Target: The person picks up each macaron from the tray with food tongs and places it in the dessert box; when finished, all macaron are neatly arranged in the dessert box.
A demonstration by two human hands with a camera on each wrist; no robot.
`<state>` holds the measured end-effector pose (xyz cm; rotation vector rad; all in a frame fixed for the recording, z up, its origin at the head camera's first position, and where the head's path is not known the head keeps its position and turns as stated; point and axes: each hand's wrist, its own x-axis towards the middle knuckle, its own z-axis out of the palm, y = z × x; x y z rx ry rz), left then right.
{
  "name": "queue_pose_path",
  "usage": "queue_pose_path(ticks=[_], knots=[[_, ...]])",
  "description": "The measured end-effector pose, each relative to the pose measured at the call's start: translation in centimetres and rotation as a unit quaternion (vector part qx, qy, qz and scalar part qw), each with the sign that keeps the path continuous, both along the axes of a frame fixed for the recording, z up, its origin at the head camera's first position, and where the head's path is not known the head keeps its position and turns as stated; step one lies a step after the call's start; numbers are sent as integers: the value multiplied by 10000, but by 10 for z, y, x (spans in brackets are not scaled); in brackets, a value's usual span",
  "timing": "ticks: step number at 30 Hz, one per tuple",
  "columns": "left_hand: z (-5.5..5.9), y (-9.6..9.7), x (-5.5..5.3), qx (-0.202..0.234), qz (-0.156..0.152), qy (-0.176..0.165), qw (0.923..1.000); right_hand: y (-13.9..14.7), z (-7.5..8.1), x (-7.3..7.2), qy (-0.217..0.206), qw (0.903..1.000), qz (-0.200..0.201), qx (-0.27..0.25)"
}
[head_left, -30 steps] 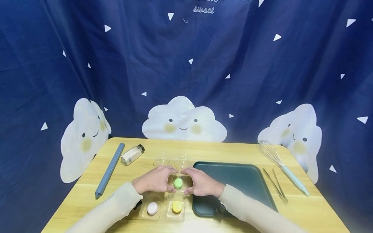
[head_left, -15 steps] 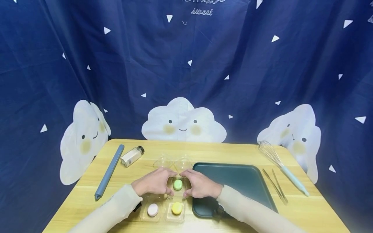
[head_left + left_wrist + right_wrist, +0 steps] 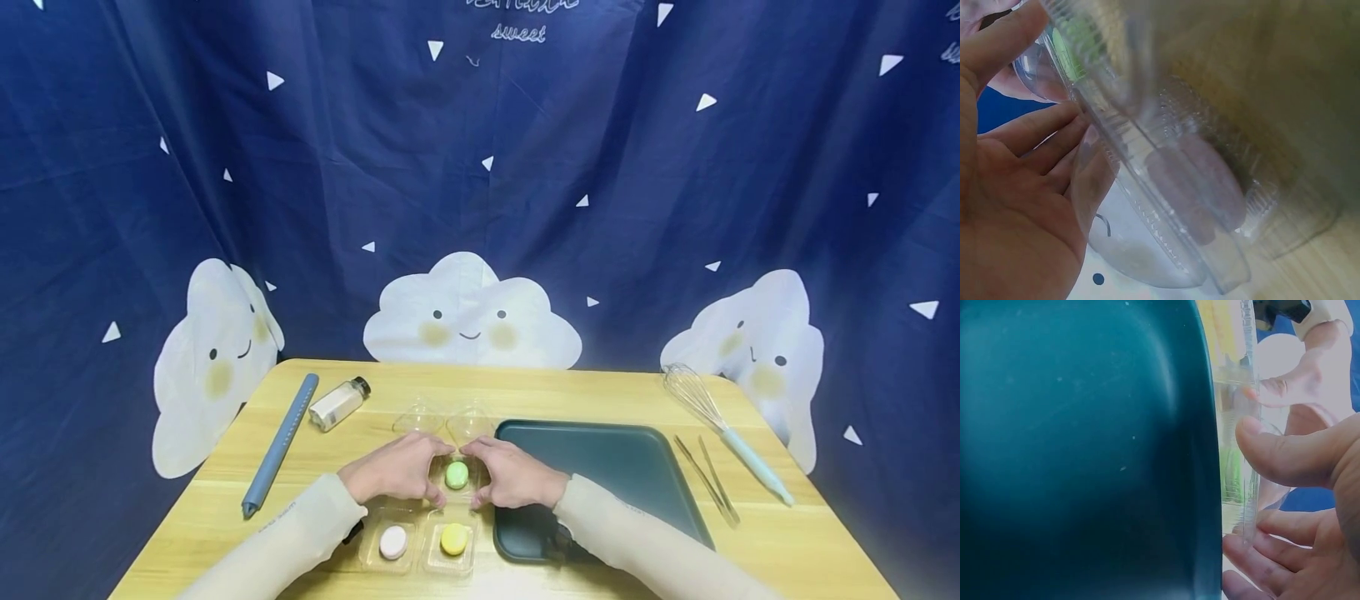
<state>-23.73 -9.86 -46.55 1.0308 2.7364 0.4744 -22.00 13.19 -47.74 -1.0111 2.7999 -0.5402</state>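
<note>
Between my two hands on the table is a small clear plastic box (image 3: pixel 457 494) with a green macaron (image 3: pixel 457 475) in it. My left hand (image 3: pixel 397 468) grips the box's left side, thumb at the near edge and fingers at the far edge. Opposite it, my right hand (image 3: pixel 522 477) grips the right side the same way; the right wrist view shows its thumb and fingers along the clear edge. Closer to me sit two more clear boxes, one with a pink macaron (image 3: pixel 393 542), the other with a yellow macaron (image 3: pixel 453 539). Clear domed pieces (image 3: pixel 471 419) stand beyond my fingertips.
A dark green tray (image 3: pixel 600 467) lies partly under my right forearm. Metal tongs (image 3: pixel 707 479) and a whisk (image 3: pixel 738 446) are at the right. A blue-grey stick-like tool (image 3: pixel 280 446) and a black-capped bottle (image 3: pixel 340 405) lie at the left. A dark blue curtain (image 3: pixel 480 192) hangs behind.
The head view has tilted up slightly, so the scene sits a little lower. Both hands stay round the box with the green macaron, with hardly any movement.
</note>
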Motion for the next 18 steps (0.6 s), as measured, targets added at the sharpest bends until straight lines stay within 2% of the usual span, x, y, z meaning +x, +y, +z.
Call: queue_pose_path(ticks=[9, 18], knots=[[-2, 0, 3, 33, 50, 128, 9999, 3, 2, 0, -48, 9999, 18, -124], [0, 0, 4, 47, 89, 77, 9999, 8, 2, -1, -231, 9994, -44, -254]])
